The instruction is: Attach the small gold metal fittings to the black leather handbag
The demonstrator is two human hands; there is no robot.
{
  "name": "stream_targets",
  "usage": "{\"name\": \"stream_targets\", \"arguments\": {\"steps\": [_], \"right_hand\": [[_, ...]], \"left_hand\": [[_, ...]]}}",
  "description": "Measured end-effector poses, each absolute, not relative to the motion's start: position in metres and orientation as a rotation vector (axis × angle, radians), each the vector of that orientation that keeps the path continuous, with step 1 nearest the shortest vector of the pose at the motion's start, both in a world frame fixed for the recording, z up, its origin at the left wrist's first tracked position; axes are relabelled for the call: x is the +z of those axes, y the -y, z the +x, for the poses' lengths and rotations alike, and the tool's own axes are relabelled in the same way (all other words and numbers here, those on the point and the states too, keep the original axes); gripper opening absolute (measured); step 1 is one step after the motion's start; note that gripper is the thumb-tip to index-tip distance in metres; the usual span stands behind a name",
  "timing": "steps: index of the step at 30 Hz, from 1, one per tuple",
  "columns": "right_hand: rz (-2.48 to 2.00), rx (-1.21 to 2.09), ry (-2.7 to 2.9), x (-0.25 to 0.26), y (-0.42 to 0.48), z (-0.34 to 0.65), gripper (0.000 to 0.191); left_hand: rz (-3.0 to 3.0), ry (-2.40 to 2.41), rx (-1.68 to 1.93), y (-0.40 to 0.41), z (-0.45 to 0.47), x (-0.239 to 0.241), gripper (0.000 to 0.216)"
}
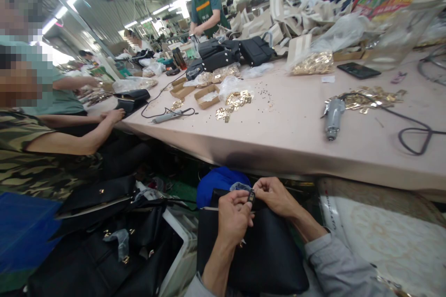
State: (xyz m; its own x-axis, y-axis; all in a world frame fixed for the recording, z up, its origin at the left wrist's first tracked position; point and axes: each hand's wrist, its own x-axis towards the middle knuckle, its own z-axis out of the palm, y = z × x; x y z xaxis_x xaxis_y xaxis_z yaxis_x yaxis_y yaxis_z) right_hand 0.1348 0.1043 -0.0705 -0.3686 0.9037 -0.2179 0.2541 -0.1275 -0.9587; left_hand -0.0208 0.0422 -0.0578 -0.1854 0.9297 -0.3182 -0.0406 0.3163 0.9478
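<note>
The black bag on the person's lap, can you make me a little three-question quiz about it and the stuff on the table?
1. True or false: both hands meet at the top edge of the black bag.
2. What lies on the table nearest the right hand? A) the grey power tool B) the phone C) the cardboard tray
3. Fill in: the left hand pinches a small dark ____ at the bag's top edge.

Key
1. True: both hands sit together on the bag's top edge.
2. A.
3. Tag; it is too small to tell more.
</note>
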Motion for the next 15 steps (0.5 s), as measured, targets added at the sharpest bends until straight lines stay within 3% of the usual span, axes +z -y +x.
{"name": "stream_targets", "arguments": {"steps": [15], "right_hand": [[-1.254,1.572,1.523,-0.0795,-0.0996,0.1372,0.019]], "left_hand": [[0.887,-1.578,1.037,-0.0447,-0.0219,-0.0591,0.026]]}}
